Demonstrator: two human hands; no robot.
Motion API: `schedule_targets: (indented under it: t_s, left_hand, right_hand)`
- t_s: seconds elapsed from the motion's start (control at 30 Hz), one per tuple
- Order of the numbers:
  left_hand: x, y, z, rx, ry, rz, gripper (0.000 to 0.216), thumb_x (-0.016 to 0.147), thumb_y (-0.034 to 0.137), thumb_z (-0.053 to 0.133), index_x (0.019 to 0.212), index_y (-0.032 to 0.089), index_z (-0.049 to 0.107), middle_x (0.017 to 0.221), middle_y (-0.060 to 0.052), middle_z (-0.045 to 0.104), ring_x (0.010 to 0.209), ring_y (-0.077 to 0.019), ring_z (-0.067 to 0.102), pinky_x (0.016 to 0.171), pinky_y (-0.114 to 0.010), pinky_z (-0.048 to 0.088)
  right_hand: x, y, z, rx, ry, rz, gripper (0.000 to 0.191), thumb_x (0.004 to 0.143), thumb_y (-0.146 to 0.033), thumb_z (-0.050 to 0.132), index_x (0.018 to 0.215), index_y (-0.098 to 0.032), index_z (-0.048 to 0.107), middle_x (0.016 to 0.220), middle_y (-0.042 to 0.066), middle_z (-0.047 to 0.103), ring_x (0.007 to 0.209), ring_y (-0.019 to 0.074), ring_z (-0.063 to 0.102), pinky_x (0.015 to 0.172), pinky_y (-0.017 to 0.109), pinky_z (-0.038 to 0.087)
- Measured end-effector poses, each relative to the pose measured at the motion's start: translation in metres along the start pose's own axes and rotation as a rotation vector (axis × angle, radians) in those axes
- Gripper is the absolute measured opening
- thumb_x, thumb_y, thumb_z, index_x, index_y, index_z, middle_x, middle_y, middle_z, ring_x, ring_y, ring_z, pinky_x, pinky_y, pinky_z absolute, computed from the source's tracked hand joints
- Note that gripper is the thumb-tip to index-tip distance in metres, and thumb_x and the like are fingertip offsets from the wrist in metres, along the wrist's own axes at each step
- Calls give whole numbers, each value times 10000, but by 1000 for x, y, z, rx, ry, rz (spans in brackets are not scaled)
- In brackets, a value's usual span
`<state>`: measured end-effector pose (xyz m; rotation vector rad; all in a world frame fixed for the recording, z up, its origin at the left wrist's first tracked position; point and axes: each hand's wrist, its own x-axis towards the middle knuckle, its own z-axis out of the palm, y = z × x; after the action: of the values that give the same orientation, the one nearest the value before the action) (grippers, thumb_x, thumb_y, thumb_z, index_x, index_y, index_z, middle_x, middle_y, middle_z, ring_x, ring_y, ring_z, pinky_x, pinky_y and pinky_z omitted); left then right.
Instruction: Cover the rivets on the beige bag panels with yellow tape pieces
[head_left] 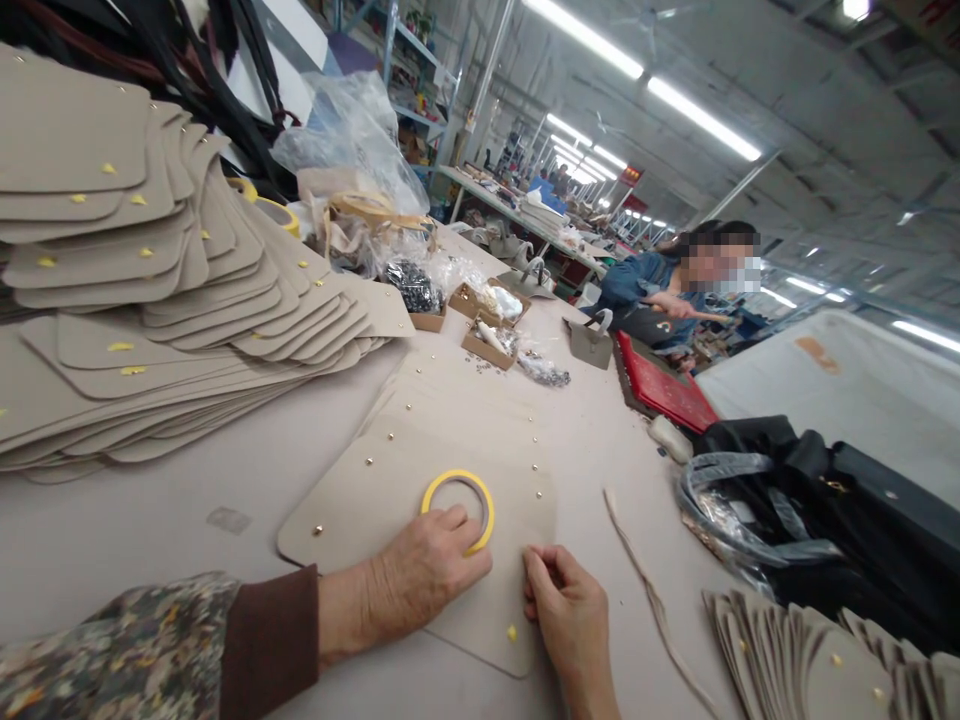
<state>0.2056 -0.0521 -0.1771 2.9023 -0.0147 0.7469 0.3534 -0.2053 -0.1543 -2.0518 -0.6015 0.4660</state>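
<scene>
My left hand [427, 570] is closed around the lower edge of a roll of yellow tape [489, 500], just above the top beige panel [465, 610]. Rounded corners and small metal studs mark this panel, and more like it lie fanned out behind. A bit of yellow tape [512, 633] sits near the panel's front corner. At the panel's right edge, my right hand [566, 605] has thumb and forefinger pinched together; whatever is between them, if anything, is too small to make out.
Piled beige panels [187, 290] with yellow tape bits fill the left side. Small cardboard boxes [487, 345] of hardware stand behind. To the right lie a thin strip [645, 580], black bags [847, 500] and more panels [795, 650]. A co-worker [652, 285] sits beyond a red board [664, 385].
</scene>
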Motion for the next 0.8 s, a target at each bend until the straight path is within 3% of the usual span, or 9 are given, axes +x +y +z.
schedule_targets:
  t_s: [0.2, 0.37, 0.53, 0.63, 0.8]
  left_hand:
    - [0, -1, -2, 8, -5, 2, 114, 933, 217, 609, 846, 192, 541, 845, -43, 535, 785, -215, 449, 648, -346, 362]
    - [1, -1, 0, -8, -6, 7, 109, 939, 215, 594, 849, 190, 538, 845, -47, 537, 780, -217, 447, 655, -343, 369]
    - [2, -1, 0, -21, -5, -4, 116, 936, 216, 601, 837, 191, 546, 840, -46, 539, 783, -217, 447, 665, -341, 367]
    - [2, 0, -2, -16, -25, -14, 100, 934, 217, 604, 850, 191, 557, 858, -46, 546, 796, -219, 454, 671, -344, 373]
    - [1, -1, -1, -25, -33, -18, 100, 916, 195, 624, 850, 191, 549, 874, -44, 551, 801, -220, 457, 673, -346, 375]
  right_hand:
    - [8, -8, 2, 39, -29, 113, 419, 676, -588, 679, 675, -170, 642, 492, -22, 546, 415, 125, 494, 388, 223, 447]
    - [12, -5, 0, 89, 5, 176, 513, 624, -589, 749, 913, -197, 589, 469, -79, 524, 378, 156, 514, 323, 236, 431]
    - [4, 10, -11, 217, 0, 121, 487, 666, -633, 756, 771, -182, 607, 588, 1, 627, 494, 162, 604, 446, 253, 518]
    - [-5, 15, -11, 90, 26, 35, 464, 739, -613, 708, 832, -159, 703, 630, 35, 670, 566, 175, 630, 545, 261, 540]
    - [-5, 10, -1, -199, 83, -99, 420, 820, -568, 595, 790, -179, 750, 608, 49, 682, 538, 191, 609, 534, 268, 477]
